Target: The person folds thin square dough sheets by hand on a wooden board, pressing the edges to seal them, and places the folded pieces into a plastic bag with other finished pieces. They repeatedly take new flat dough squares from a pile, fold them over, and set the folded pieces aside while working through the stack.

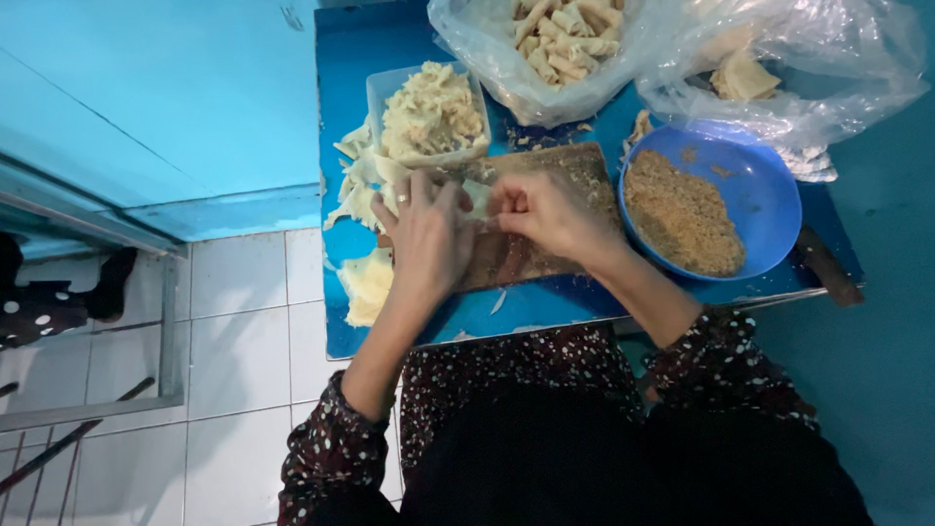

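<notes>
A: Nearest are the dotted sleeves; above them both hands meet on the wooden board (545,209). The left hand (429,239) presses flat, fingers spread, on a pale wrapper (477,198); the right hand (545,212) pinches its edge.

B: And around them?

A: Crumb bowl (769,195) at three o'clock, filling tub (429,112) at eleven, bagged rolls (565,39) at twelve.

B: Risks?

A: I judge a hard pinch could tear the thin wrapper.

Blue bowl (769,195) of crumbs, plastic bag (487,58) of rolls.
</notes>
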A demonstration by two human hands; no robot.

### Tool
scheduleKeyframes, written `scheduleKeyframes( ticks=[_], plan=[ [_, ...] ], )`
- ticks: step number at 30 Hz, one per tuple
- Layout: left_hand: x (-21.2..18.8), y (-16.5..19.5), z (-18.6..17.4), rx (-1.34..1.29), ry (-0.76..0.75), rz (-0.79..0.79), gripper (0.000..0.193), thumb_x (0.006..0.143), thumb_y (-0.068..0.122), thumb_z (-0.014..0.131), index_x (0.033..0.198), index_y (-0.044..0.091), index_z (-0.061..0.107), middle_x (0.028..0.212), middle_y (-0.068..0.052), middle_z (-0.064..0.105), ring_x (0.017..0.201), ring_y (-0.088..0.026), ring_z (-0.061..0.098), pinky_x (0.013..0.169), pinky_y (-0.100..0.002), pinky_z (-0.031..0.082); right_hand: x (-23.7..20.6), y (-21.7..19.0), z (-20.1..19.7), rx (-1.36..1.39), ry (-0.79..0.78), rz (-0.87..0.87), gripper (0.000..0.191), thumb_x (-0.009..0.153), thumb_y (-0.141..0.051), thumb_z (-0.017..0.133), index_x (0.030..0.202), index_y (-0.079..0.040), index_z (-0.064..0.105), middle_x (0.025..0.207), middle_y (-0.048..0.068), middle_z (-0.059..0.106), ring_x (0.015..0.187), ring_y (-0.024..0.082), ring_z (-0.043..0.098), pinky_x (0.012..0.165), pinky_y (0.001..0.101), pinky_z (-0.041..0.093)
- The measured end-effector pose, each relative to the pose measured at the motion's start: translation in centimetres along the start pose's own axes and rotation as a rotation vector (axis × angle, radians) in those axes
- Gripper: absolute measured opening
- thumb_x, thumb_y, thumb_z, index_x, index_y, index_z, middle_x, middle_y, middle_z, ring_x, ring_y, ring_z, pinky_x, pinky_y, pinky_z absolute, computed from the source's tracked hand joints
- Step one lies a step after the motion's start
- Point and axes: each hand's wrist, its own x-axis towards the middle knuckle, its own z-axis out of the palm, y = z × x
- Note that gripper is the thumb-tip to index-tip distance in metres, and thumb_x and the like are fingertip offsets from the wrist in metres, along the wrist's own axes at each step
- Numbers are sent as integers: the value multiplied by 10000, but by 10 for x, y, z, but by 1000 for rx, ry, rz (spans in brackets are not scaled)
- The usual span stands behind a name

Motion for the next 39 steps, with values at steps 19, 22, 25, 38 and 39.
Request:
scheduleKeyframes(
  ticks=[19,22,25,38,39],
  plan=[
    [6,-16,8,-39,-49,-35,98,804,173,783,844,91,748,1186,-81,575,1220,-348,466,1033,-717,215,-2,-16,1,-173,53,-91,188,887,-139,733,1070,-96,724,855,98,664,784,292,669,718,393,506],
    [7,-14,10,-36,8,-76,164,746,199,817,840,85,747,1170,-114,558,1205,-372,461,1025,-669,253,-9,-18,-1,-286,164,-456,119,913,-100,723,1026,-59,723,960,98,658,920,326,652,794,423,501],
    [3,-15,7,-99,105,-19,179,706,100,763,885,107,750,1262,-119,545,1248,-377,455,1054,-595,309,-10,-18,-3,-377,174,-509,114,885,-89,731,991,-47,719,962,119,649,958,353,619,814,452,490],
    [7,-29,-5,-81,-106,84,156,756,154,788,909,161,817,1302,-117,534,1309,-369,406,1061,-697,205,-13,-22,-5,-413,146,-527,126,899,-123,744,1003,-51,738,1000,80,689,975,309,623,846,428,501],
    [9,-29,-4,-118,-126,64,139,756,190,799,892,161,818,1281,-114,536,1297,-367,408,1047,-700,207,-11,-20,-6,-398,134,-528,121,900,-128,746,995,-53,739,1005,76,690,976,305,621,849,423,499]
  ],
)
